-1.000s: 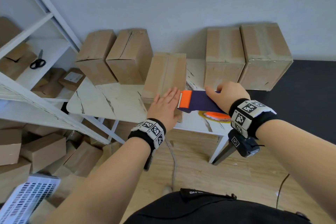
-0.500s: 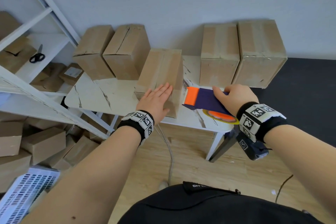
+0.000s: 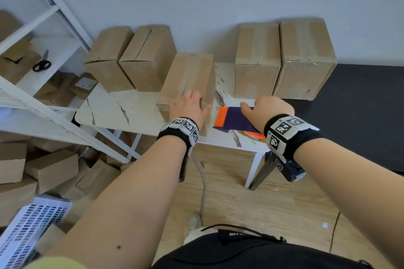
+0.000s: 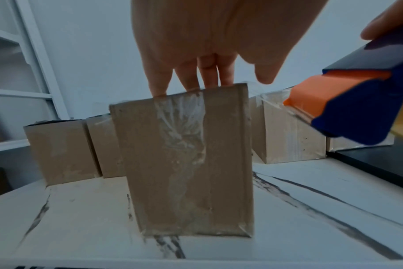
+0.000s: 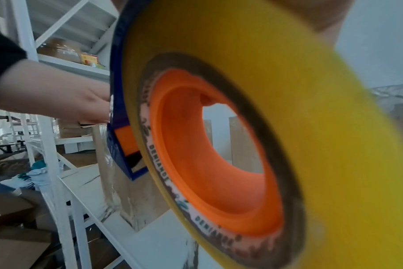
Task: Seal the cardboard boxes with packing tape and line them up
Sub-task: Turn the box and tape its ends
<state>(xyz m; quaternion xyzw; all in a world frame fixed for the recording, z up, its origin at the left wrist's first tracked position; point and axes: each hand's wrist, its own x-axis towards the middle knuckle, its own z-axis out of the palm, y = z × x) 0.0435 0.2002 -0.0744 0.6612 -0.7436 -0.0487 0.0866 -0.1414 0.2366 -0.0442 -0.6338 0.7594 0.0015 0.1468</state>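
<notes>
At the bench [image 3: 122,111] front, my left hand [image 3: 188,109] presses on the middle box [image 3: 192,74] — taped over top and front; my right hand [image 3: 266,109] grips the tape dispenser [image 3: 234,119] beside it. Two right boxes [image 3: 258,61] look sealed, two left boxes [image 3: 144,54] seemingly not — alignment remains.

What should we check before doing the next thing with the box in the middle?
1. Left hand steadies middle box: ok.
2. Right hand grips tape dispenser: ok.
3. Tape strip on the near face lies smooth: not ok, wrinkled.
4. Tape cut free of the dispenser: cannot tell.
5. Middle box in line with back boxes: not ok, it stands forward.
</notes>
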